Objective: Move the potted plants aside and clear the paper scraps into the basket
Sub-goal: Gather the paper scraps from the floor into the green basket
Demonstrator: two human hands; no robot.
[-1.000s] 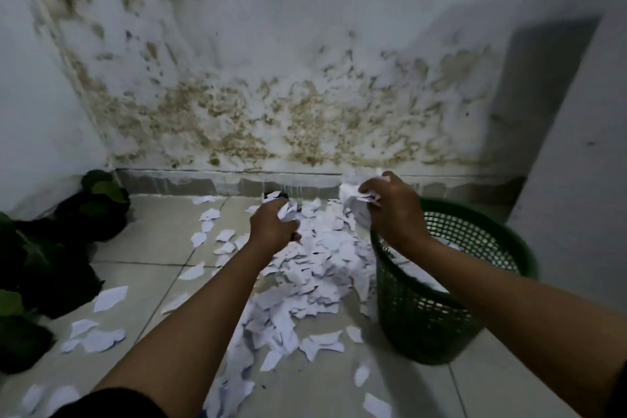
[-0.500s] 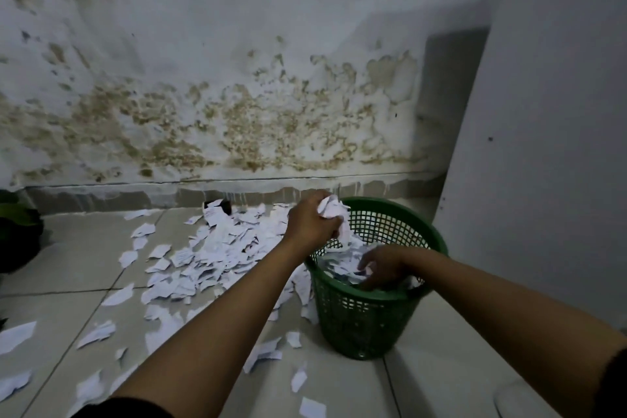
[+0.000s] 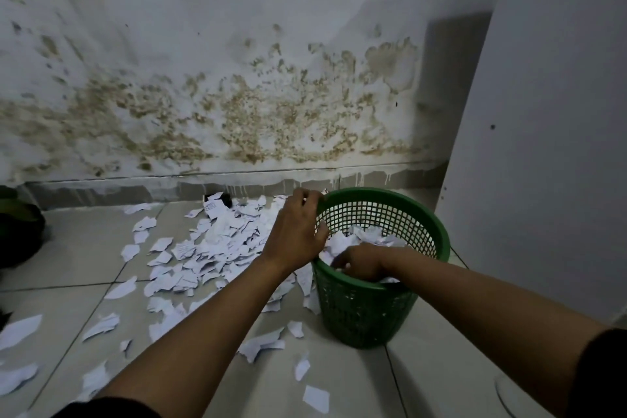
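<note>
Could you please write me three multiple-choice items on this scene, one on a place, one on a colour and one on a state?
1. Where is the right hand?
A. inside the basket
B. on the wall
C. on the floor tiles

2. What colour is the basket?
A. red
B. green
C. white

3. How does the pile of paper scraps on the floor stand?
A. all cleared away
B. stacked on a shelf
C. still spread over the tiles

Answers:
1 A, the right hand reaches down past the rim among the scraps in the basket.
2 B, its mesh wall and rim are green.
3 C, many white scraps lie left of the basket, below the left hand.
</note>
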